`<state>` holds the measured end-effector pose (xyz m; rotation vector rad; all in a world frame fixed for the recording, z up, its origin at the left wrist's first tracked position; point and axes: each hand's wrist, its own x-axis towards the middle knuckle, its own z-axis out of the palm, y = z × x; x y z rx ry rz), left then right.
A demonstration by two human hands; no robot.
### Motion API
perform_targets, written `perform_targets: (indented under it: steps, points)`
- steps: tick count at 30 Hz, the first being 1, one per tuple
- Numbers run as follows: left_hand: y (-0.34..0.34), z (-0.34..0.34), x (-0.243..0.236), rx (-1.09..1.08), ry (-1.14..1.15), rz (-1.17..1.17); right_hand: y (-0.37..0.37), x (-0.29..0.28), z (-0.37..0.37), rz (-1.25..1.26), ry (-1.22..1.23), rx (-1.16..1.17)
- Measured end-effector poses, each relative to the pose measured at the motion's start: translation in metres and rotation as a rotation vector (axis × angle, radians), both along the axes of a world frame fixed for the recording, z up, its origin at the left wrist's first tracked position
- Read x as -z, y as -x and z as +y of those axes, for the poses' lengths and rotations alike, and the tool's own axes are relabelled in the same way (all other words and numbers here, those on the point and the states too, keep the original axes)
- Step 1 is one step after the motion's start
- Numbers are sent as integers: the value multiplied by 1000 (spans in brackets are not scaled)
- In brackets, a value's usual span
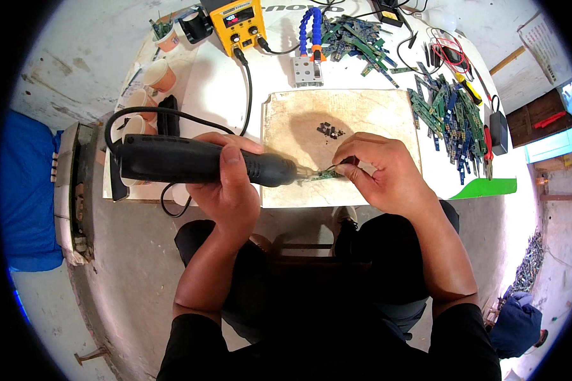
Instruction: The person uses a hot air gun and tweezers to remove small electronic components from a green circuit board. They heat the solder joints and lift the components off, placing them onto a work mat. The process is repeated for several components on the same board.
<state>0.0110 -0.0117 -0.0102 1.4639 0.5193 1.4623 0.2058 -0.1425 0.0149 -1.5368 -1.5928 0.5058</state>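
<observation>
The left grip wraps around a black hot-air gun, its nozzle just beside a green circuit-board strip on the tan work board atop the bench. The right grip pinches what look like tweezers, partly hidden, at the strip; dark chips lie beyond.

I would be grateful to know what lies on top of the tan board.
Dark bits cluster on the board; a green strip shows near the black tool. Anything beneath the tool or the right hand is covered and cannot be seen.
</observation>
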Motion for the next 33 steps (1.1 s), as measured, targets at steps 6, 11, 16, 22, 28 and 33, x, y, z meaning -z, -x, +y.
perform_targets:
  steps: [6, 11, 16, 22, 28, 33]
  points:
    - [-1, -1, -4, -14, 3, 12, 0, 1, 0, -16, 4, 8]
    - [1, 2, -7, -42, 25, 12, 0, 1, 0, -16, -8, 13]
    - [2, 3, -6, -17, 30, -6, 0, 1, 0, -11, 6, 22]
    - [3, 3, -7, 4, 32, -42, 0, -2, -1, -11, -6, 80]
    - [4, 3, -9, 10, 57, -54, -2, 5, 4, -3, -73, 142]
    - [3, 2, -8, 11, 16, -54, 4, 18, 14, 73, -29, 248]
